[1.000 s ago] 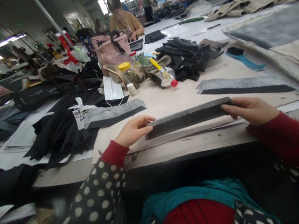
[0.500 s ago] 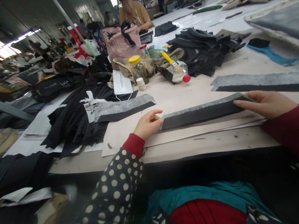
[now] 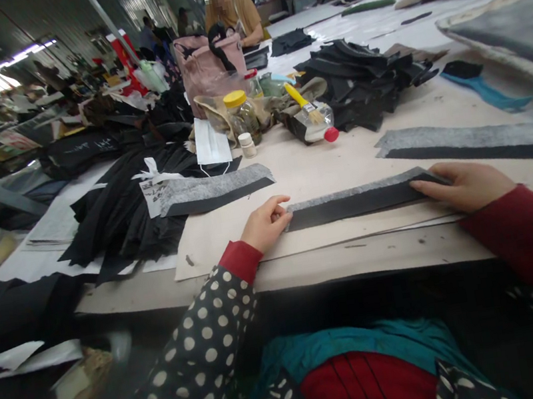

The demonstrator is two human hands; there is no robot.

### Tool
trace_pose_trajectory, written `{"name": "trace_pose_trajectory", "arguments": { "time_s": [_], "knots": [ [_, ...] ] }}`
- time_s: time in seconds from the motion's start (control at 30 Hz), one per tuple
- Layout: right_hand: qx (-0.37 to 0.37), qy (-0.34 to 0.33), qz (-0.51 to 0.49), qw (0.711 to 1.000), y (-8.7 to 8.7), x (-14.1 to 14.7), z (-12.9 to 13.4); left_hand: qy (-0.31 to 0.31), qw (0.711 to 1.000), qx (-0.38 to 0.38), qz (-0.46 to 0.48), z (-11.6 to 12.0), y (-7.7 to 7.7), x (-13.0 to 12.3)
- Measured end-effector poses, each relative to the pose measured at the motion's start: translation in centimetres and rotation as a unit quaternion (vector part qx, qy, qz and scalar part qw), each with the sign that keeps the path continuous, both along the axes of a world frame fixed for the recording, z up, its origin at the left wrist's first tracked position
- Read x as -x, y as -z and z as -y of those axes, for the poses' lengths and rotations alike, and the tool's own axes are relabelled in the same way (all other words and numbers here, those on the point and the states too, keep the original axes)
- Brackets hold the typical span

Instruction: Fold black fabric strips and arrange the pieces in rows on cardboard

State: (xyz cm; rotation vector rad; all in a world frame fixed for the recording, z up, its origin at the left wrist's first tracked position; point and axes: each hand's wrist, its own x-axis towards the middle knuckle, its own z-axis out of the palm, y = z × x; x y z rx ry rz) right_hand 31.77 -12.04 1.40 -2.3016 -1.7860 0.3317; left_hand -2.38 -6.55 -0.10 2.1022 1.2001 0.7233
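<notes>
A black fabric strip (image 3: 358,202) with a fuzzy grey upper edge stretches between my two hands, close over the pale board on the table. My left hand (image 3: 266,223) pinches its left end between thumb and fingers. At the other end, my right hand (image 3: 466,184) grips the strip with the thumb on top and fingers behind. Beyond my left hand lies a similar grey and black strip (image 3: 219,187), partly on a pile of black pieces. Another grey and black strip (image 3: 480,142) lies flat beyond my right hand.
Black fabric pieces (image 3: 116,210) are heaped at left, with more dark pieces (image 3: 363,79) behind. A yellow-lidded jar (image 3: 243,119), a face mask (image 3: 212,144), a yellow brush (image 3: 305,104) and a blue-handled brush (image 3: 486,87) lie around. A co-worker (image 3: 234,12) is across the table.
The strip now lies lower and flatter against the board, and my right hand has shifted slightly left. My left hand keeps its hold. The whole view has turned a little.
</notes>
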Motion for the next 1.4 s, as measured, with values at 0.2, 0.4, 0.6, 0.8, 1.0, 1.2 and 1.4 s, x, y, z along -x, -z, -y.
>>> {"name": "trace_pose_trajectory", "arguments": {
  "time_s": [0.2, 0.4, 0.6, 0.8, 1.0, 1.2, 1.4],
  "knots": [
    [-0.009, 0.005, 0.032, 0.999, 0.3, 0.3, 0.0, 0.007, 0.997, -0.057, -0.057, 0.2, -0.1, -0.1],
    [-0.050, -0.009, 0.057, 0.997, 0.8, 0.5, 0.2, 0.021, 0.979, -0.149, -0.141, 0.4, -0.1, -0.2],
    [-0.105, -0.025, 0.058, 0.992, 1.2, 0.7, 0.2, 0.034, 0.964, -0.195, -0.175, 0.7, -0.2, -0.2],
    [-0.155, -0.031, 0.067, 0.985, 2.0, 0.7, 0.1, 0.037, 0.956, -0.219, -0.191, 0.7, -0.3, -0.2],
    [-0.155, -0.032, 0.064, 0.985, 2.1, 0.8, 0.0, 0.043, 0.949, -0.231, -0.208, 0.7, -0.3, -0.2],
    [-0.157, -0.039, 0.064, 0.985, 2.0, 0.9, 0.0, 0.051, 0.945, -0.241, -0.217, 0.8, -0.4, -0.2],
    [-0.157, -0.048, 0.071, 0.984, 2.0, 0.9, 0.1, 0.057, 0.942, -0.253, -0.211, 0.8, -0.3, -0.1]
  ]
}}
